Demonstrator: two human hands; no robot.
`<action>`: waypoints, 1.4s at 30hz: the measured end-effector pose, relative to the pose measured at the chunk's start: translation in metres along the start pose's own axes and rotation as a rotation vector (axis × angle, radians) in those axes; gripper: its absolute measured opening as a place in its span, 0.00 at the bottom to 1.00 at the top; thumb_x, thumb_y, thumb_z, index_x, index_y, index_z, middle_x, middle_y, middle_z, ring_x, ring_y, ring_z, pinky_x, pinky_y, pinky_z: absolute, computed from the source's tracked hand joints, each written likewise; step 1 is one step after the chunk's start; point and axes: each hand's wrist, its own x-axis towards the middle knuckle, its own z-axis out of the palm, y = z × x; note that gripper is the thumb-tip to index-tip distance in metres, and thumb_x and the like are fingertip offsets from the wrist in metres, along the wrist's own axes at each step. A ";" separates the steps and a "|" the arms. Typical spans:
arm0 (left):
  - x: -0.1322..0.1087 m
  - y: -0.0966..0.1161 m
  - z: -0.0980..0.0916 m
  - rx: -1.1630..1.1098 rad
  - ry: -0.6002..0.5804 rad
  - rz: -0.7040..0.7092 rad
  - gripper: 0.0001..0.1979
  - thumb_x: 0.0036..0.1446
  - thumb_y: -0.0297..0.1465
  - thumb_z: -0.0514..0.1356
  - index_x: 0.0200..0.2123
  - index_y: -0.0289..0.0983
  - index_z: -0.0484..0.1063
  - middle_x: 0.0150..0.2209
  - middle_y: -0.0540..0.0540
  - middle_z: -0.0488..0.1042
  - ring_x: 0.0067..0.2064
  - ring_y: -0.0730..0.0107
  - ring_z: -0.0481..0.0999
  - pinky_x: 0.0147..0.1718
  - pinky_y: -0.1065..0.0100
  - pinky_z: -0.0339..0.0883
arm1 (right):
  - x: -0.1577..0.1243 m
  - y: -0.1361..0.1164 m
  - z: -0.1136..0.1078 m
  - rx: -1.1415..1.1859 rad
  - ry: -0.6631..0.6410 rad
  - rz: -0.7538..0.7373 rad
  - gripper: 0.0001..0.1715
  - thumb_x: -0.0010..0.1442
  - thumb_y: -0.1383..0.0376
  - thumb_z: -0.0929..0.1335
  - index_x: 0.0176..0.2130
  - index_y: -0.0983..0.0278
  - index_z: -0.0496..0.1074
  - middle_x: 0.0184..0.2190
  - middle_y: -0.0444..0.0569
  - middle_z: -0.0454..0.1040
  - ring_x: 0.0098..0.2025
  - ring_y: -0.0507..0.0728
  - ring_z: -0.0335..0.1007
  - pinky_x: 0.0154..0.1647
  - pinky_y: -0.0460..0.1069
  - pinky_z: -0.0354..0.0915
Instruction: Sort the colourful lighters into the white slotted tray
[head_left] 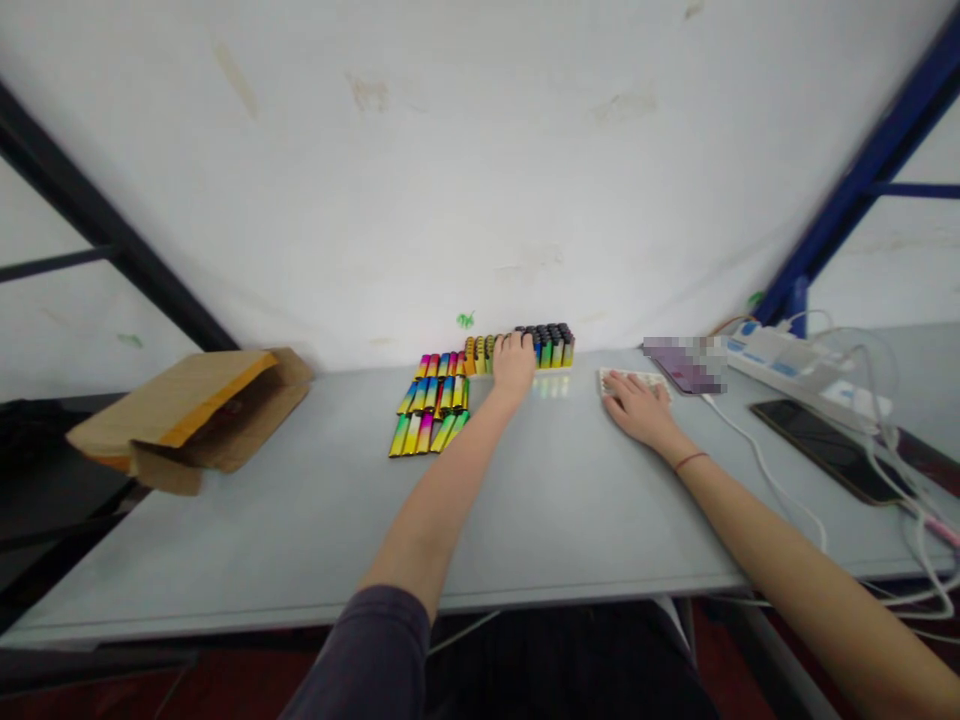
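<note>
Upper centre of frame: left hand (514, 365) half-closed over standing lighters (551, 350), hold unclear; right hand (634, 408) open, flat on a white card (609, 378), gripping nothing; loose lighters (431, 420) in rows just left.

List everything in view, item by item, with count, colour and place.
loose lighters: many, rainbow metallic, lying in rows, table centre
upright lighters: many, multicoloured, most black-topped, standing near the wall
table: one, pale grey, below everything listed
wall: one, white, behind the table
envelope: one, brown with orange edge, table's left end
white tray: one, white, under the right hand
phone: one, black, table's right side
power strip: one, white and blue, far right
cable: one, white, right of the right hand
blurred object: one, purplish, pixelated, left of the power strip
left hand: one, on the upright lighters
right hand: one, on the white tray
bracelet: one, red, right wrist
</note>
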 end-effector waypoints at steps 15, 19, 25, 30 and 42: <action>-0.035 0.037 -0.004 -0.208 0.060 -0.009 0.25 0.66 0.38 0.62 0.64 0.39 0.69 0.57 0.36 0.72 0.60 0.52 0.72 0.60 0.56 0.66 | 0.000 0.001 0.001 0.015 0.023 0.014 0.30 0.74 0.57 0.55 0.68 0.60 0.66 0.73 0.55 0.62 0.72 0.71 0.58 0.68 0.78 0.53; -0.052 0.054 0.008 -0.353 0.150 -0.250 0.46 0.58 0.41 0.69 0.73 0.38 0.53 0.66 0.31 0.64 0.67 0.46 0.65 0.66 0.52 0.59 | -0.001 0.002 0.001 0.035 0.065 0.022 0.31 0.73 0.57 0.56 0.68 0.65 0.63 0.69 0.61 0.68 0.70 0.71 0.61 0.68 0.77 0.53; -0.044 0.066 0.024 -0.510 -0.011 -0.435 0.52 0.57 0.41 0.69 0.76 0.36 0.44 0.60 0.26 0.70 0.62 0.39 0.72 0.61 0.46 0.64 | 0.001 0.009 -0.001 -0.026 0.139 -0.017 0.26 0.70 0.61 0.59 0.59 0.69 0.72 0.62 0.67 0.73 0.64 0.72 0.67 0.63 0.66 0.61; -0.039 0.056 0.023 -0.483 -0.019 -0.400 0.50 0.55 0.36 0.69 0.75 0.39 0.48 0.57 0.29 0.74 0.59 0.40 0.76 0.57 0.46 0.68 | 0.002 0.018 -0.003 -0.029 0.179 -0.039 0.24 0.68 0.61 0.62 0.56 0.67 0.78 0.55 0.64 0.77 0.58 0.70 0.71 0.62 0.61 0.62; -0.113 -0.028 -0.038 -0.771 -0.385 0.201 0.50 0.49 0.31 0.68 0.72 0.32 0.51 0.69 0.30 0.64 0.68 0.48 0.68 0.69 0.50 0.60 | 0.000 0.032 0.002 -0.066 0.166 0.037 0.25 0.69 0.65 0.60 0.55 0.68 0.80 0.54 0.62 0.81 0.56 0.67 0.76 0.61 0.60 0.66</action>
